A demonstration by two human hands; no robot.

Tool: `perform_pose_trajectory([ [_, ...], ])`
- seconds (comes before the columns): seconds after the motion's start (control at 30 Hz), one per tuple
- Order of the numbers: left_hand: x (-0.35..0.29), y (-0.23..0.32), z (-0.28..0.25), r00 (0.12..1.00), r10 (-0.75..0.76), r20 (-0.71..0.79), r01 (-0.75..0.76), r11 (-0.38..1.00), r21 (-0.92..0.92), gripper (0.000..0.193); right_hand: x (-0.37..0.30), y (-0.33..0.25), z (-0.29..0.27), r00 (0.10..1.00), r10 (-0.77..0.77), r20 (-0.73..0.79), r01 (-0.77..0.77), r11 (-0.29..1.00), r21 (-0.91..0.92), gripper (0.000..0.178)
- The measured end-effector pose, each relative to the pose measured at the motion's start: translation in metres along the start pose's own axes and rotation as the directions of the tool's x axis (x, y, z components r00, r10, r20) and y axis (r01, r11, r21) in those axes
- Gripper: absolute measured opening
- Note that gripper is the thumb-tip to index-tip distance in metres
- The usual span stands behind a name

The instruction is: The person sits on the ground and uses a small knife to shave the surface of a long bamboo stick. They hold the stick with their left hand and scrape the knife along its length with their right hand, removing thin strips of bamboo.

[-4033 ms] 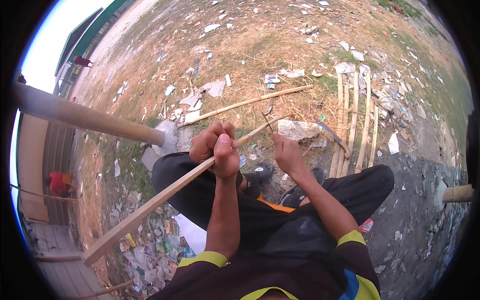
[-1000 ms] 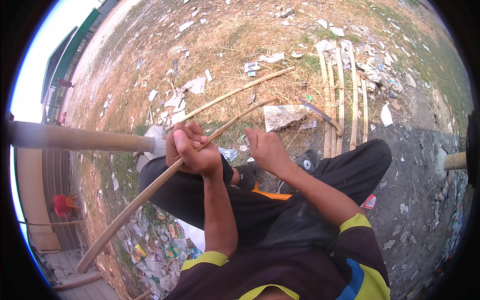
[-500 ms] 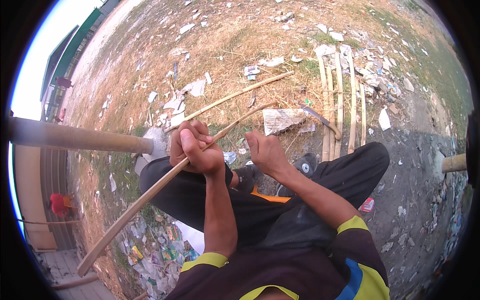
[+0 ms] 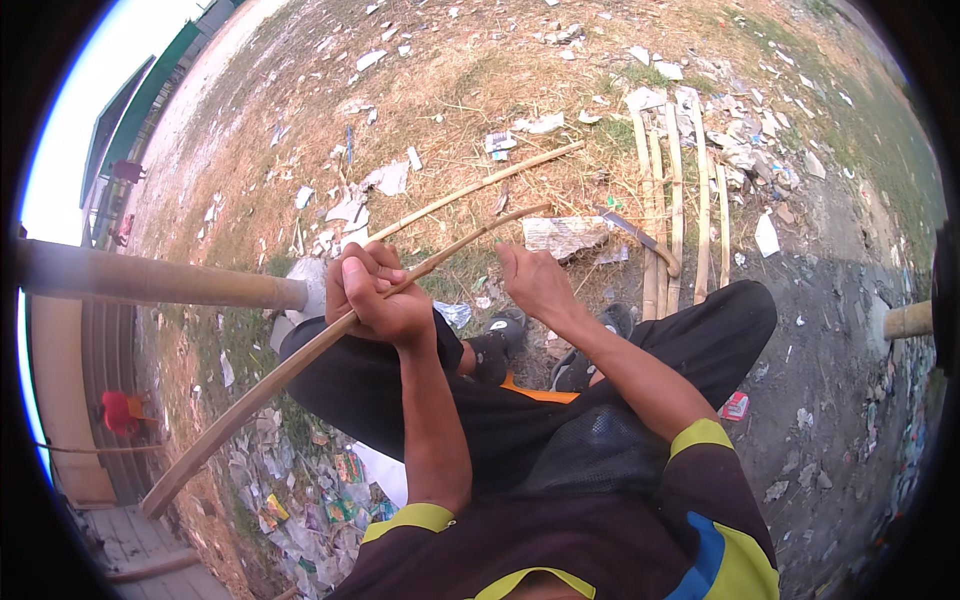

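My left hand point(image 4: 378, 298) is wrapped round a long bamboo strip point(image 4: 262, 393), thumb on top. The strip slants from the lower left up to a thin tip beyond the hand. To its right, my right hand point(image 4: 543, 285) is held closed with the thumb uppermost, slightly apart from the strip. Whatever its curled fingers hold, if anything, is hidden. Past the right hand, a knife point(image 4: 640, 236) with a curved wooden handle lies between a rough wooden block point(image 4: 566, 236) and several bamboo strips point(image 4: 676, 200) laid side by side on the ground.
Another bamboo strip point(image 4: 480, 187) lies on the grass ahead. Thick bamboo poles stand at the left point(image 4: 165, 275) and right point(image 4: 908, 320). An orange edge point(image 4: 540, 393) shows between my legs. Litter point(image 4: 300, 525) covers the ground, and a red chair point(image 4: 122, 412) stands far left.
My left hand has shifted slightly left and down with the strip, whose thick end has swung a little up and left. My right hand has moved slightly, still closed.
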State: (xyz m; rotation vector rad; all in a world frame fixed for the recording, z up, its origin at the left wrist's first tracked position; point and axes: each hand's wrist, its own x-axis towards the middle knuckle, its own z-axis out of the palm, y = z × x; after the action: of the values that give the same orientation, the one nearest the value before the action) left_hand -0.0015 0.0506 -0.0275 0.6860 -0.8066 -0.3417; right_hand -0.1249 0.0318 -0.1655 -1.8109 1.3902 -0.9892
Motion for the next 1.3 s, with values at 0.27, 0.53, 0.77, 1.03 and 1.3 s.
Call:
perform_pose_trajectory([
  [0.27,-0.004,0.002,0.004,0.994,0.034,0.107,-0.038,0.999,0.032,0.031,0.006,0.036,0.006,0.988,0.152,0.001,-0.149,0.968,-0.201,0.050],
  [0.53,0.001,-0.001,0.001,0.997,0.022,0.074,-0.020,1.000,-0.023,0.029,0.016,0.077,0.012,0.956,0.289,0.053,-0.270,0.935,-0.229,0.057],
  [0.77,-0.005,-0.001,-0.001,0.998,-0.007,0.068,0.006,1.000,0.010,0.029,0.012,0.113,0.014,0.862,0.488,0.137,-0.403,0.823,-0.401,0.059],
  [1.03,-0.003,-0.003,0.002,0.993,0.001,0.120,0.001,1.000,-0.016,0.028,0.012,0.112,-0.019,0.916,0.400,0.042,-0.369,0.877,-0.309,0.062],
  [1.3,0.011,-0.001,-0.025,0.876,-0.033,0.482,0.129,0.977,-0.168,0.021,-0.031,-0.072,-0.059,0.972,-0.002,0.234,-0.042,0.983,0.181,0.045],
])
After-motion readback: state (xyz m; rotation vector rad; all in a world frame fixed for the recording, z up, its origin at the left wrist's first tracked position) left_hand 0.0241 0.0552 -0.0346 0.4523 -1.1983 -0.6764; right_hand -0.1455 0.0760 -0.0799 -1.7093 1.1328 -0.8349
